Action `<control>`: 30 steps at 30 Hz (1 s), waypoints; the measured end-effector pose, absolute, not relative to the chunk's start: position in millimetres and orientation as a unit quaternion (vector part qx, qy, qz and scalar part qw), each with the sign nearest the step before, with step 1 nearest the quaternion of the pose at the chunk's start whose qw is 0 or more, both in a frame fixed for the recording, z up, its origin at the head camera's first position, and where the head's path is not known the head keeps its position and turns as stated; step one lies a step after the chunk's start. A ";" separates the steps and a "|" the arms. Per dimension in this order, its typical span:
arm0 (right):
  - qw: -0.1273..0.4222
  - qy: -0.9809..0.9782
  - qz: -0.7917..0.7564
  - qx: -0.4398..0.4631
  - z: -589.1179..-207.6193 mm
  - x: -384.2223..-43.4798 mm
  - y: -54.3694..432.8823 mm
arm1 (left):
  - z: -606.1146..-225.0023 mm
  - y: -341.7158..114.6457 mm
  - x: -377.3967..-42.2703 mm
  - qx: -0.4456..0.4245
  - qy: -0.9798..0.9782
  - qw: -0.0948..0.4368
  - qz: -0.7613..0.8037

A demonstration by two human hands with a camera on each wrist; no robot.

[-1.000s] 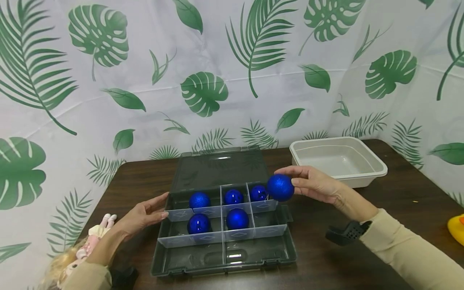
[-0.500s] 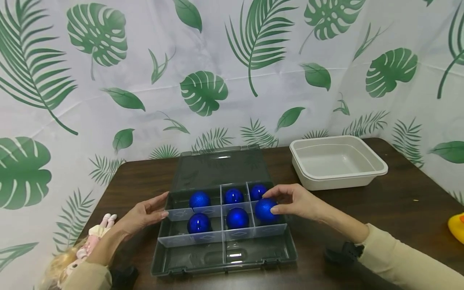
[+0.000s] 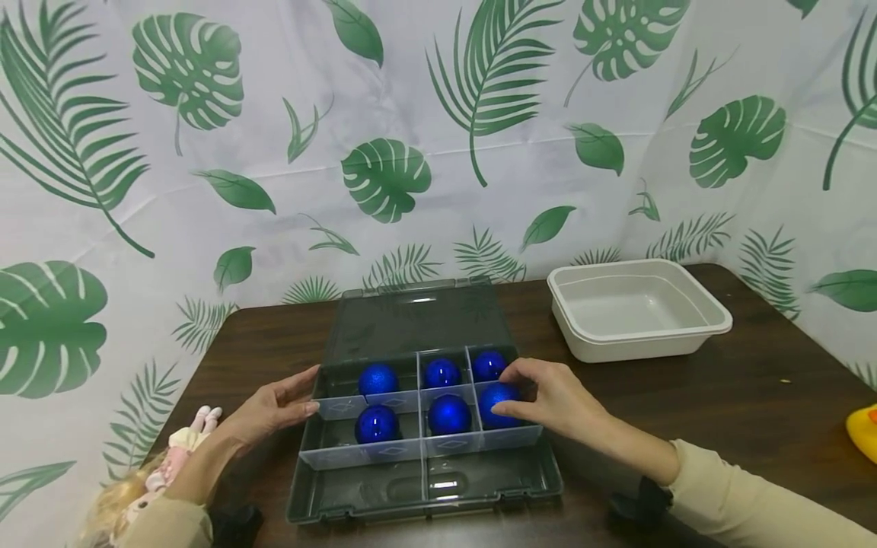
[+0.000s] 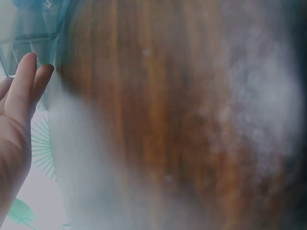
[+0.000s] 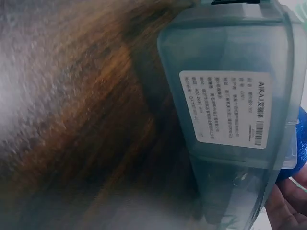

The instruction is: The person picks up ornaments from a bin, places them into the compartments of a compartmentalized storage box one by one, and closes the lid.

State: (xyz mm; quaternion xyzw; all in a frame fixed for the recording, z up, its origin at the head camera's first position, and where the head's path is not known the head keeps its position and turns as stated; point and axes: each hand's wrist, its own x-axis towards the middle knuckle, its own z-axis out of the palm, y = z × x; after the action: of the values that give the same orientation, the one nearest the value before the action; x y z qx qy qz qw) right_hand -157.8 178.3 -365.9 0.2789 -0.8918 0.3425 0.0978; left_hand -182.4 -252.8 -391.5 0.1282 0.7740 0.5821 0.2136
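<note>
In the head view, my right hand (image 3: 558,399) pinches a glittery blue ball (image 3: 495,405) between thumb and fingers, inside the right compartment of the middle row. The same ball (image 5: 302,139) shows at the edge of the right wrist view, fingers against it. It sits in a dark translucent divided box (image 3: 363,487) whose lid (image 3: 418,323) lies back. Several other blue balls fill compartments, such as a shiny one (image 3: 376,424) and a matte one (image 3: 449,415). My left hand (image 3: 274,407) touches the box's left side with extended fingers; its fingers (image 4: 24,88) show in the left wrist view.
A pale plastic basin (image 3: 637,346) stands at the back right of the dark wooden table (image 3: 726,396). A doll (image 3: 174,457) lies by the left forearm. Part of a yellow toy duck (image 3: 863,430) shows at the right edge. A leaf-patterned cloth (image 3: 438,152) hangs behind.
My right hand has moved left and down, bringing the glittery blue ball from above the box's right edge into the middle row's right compartment. My left hand stays in place.
</note>
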 end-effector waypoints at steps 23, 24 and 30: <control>-0.077 -0.770 0.633 -0.021 -365.7 -247.7 180.3 | -360.4 -239.4 -237.7 0.058 0.809 0.188 0.553; -0.084 -0.770 0.632 -0.025 -365.9 -249.6 178.6 | -360.5 -237.5 -240.5 0.055 0.810 0.189 0.552; -0.108 -0.775 0.621 -0.047 -368.7 -259.1 172.5 | -364.8 -229.4 -253.1 0.028 0.816 0.189 0.546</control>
State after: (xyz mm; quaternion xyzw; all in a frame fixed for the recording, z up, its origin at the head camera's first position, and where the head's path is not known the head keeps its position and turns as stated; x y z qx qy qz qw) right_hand -259.1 172.5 -368.7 -0.0467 -0.7753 0.6205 -0.1081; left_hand -253.1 -229.4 -364.8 0.0282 0.8156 0.5461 0.1891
